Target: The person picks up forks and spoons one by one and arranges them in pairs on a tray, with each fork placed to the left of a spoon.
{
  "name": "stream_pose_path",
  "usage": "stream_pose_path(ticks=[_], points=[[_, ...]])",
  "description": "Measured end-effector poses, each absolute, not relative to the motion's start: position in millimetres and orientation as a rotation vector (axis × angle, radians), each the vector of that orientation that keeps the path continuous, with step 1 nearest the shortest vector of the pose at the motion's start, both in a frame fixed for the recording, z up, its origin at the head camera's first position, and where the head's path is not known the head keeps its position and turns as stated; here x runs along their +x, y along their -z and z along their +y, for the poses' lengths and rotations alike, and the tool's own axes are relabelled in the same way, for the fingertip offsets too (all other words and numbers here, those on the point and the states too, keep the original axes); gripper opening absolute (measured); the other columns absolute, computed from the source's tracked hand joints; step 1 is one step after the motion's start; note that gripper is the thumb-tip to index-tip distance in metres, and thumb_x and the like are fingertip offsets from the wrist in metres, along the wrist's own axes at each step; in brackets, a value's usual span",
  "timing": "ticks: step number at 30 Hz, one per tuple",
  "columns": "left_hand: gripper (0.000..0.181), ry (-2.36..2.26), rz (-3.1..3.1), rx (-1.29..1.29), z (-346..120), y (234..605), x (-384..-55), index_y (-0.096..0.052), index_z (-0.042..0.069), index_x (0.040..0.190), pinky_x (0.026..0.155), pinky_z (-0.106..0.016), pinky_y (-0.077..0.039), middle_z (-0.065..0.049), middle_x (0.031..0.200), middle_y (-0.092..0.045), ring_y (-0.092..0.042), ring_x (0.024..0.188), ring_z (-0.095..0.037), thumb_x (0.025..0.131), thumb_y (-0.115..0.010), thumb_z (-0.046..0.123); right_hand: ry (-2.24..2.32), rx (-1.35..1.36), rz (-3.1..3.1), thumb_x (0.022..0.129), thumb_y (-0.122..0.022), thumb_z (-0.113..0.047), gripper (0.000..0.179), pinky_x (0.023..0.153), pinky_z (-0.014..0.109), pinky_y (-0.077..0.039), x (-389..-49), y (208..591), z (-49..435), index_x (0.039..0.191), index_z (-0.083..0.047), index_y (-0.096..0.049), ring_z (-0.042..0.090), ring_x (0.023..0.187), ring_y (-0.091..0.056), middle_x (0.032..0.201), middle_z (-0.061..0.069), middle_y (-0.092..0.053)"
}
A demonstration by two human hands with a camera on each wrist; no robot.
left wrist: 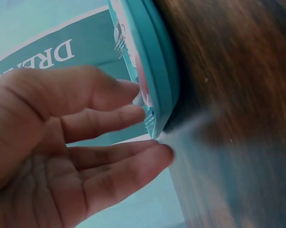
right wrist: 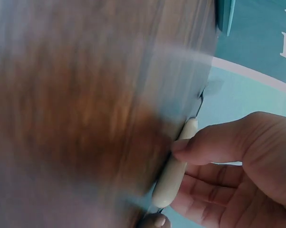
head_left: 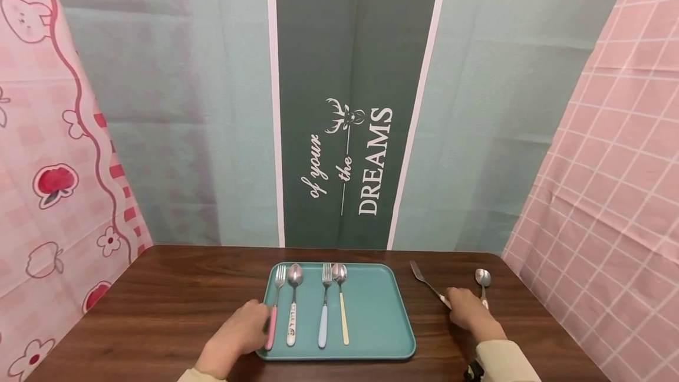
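A teal tray (head_left: 379, 311) holds a pink-handled fork (head_left: 273, 326), a spoon with a patterned white handle (head_left: 292, 323), a blue-handled fork (head_left: 323, 326) and a yellow-handled spoon (head_left: 343, 320). At the tray's left edge is my left hand (head_left: 246, 326), its fingers loosely extended by the rim and the pink handle; whether they touch is hard to tell. To the right of the tray, my right hand (head_left: 467, 308) pinches the cream handle (right wrist: 174, 178) of a fork (head_left: 424, 280) between thumb and fingers. That fork's tines point away, toward the back of the table.
Another spoon (head_left: 483, 279) lies just beyond my right hand, its handle partly hidden. The wooden table (head_left: 159, 311) ends at a hanging green cloth (head_left: 339, 46), with pink cloths (head_left: 610, 164) on both sides.
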State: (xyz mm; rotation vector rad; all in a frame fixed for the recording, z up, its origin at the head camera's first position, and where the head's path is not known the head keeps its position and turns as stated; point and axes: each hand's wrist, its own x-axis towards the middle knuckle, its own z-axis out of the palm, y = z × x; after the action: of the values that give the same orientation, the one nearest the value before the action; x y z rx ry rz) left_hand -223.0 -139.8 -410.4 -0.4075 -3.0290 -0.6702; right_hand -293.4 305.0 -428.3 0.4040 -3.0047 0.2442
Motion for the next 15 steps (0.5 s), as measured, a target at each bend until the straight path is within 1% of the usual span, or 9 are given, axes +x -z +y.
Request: stream_pose_path(ticks=[3, 6, 9, 15], points=[[0.019, 0.717, -3.075, -0.384, -140.0, 410.5, -222.5, -0.055, 0.000, 0.074, 0.054, -0.037, -0.042, -0.010, 0.070, -0.048, -0.045, 0.061, -0.022, 0.063, -0.068, -0.010, -0.243, 0.408, -3.000, 0.071, -0.061, 0.011, 0.018, 0.057, 0.042, -0.043, -292.1, 427.4, 304.1, 0.077, -0.003, -0.052, 0.029, 0.066, -0.056, 0.067, 0.008, -0.051], [0.021, 0.748, -3.092, -0.375, -140.3, 411.1, -221.7, -0.053, 0.002, 0.073, 0.052, -0.035, -0.041, -0.007, 0.067, -0.047, -0.045, 0.058, -0.021, 0.063, -0.063, -0.014, -0.269, 0.393, -3.010, 0.073, -0.061, 0.010, 0.016, 0.057, 0.042, -0.042, -290.7, 424.8, 302.8, 0.078, -0.003, -0.052, 0.028, 0.065, -0.056, 0.067, 0.009, -0.051], [0.022, 0.745, -3.082, -0.377, -140.8, 412.6, -221.9, -0.053, 0.003, 0.071, 0.050, -0.035, -0.040, -0.007, 0.065, -0.046, -0.045, 0.058, -0.021, 0.063, -0.063, -0.015, -0.315, 0.364, -3.043, 0.075, -0.061, 0.010, 0.016, 0.056, 0.040, -0.041, -289.5, 422.5, 301.9, 0.077, -0.002, -0.051, 0.025, 0.062, -0.054, 0.066, 0.008, -0.050], [0.023, 0.708, -3.004, -0.399, -140.8, 415.0, -223.4, -0.052, 0.003, 0.066, 0.049, -0.035, -0.040, -0.006, 0.063, -0.046, -0.044, 0.057, -0.020, 0.059, -0.061, -0.017, -0.469, 0.280, -3.109, 0.071, -0.057, 0.015, 0.018, 0.054, 0.035, -0.038, -288.3, 420.9, 302.4, 0.076, -0.001, -0.052, 0.020, 0.059, -0.046, 0.067, 0.007, -0.050]])
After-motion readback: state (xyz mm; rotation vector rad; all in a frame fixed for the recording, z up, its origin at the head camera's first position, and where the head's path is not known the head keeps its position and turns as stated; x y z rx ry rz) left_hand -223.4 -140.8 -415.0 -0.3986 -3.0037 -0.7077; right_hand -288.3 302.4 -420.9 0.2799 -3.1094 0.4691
